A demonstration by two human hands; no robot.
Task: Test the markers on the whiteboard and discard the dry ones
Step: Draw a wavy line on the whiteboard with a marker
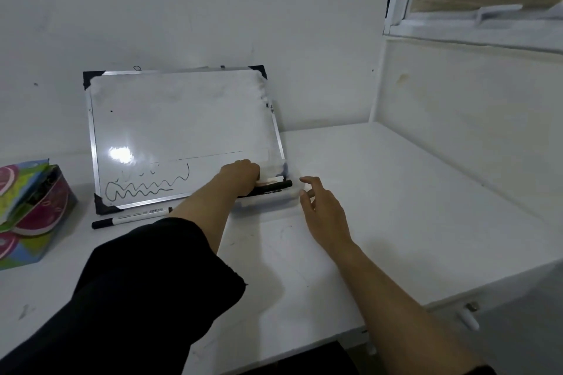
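A small whiteboard (182, 119) leans against the wall, with black squiggly lines drawn along its lower left. A clear plastic box (281, 196) stands on the table at the board's lower right corner. My left hand (242, 175) reaches into the box with its fingers curled round a black marker (274, 187) that lies across it. My right hand (320, 207) hovers at the box's right side, fingers loosely spread, holding nothing. A white marker with a black cap (131, 218) lies on the table in front of the board.
A colourful patterned box (30, 213) stands at the left edge of the white table (396, 207). A white wall and window frame (457, 24) rise at the right. The table's front edge runs along the lower right.
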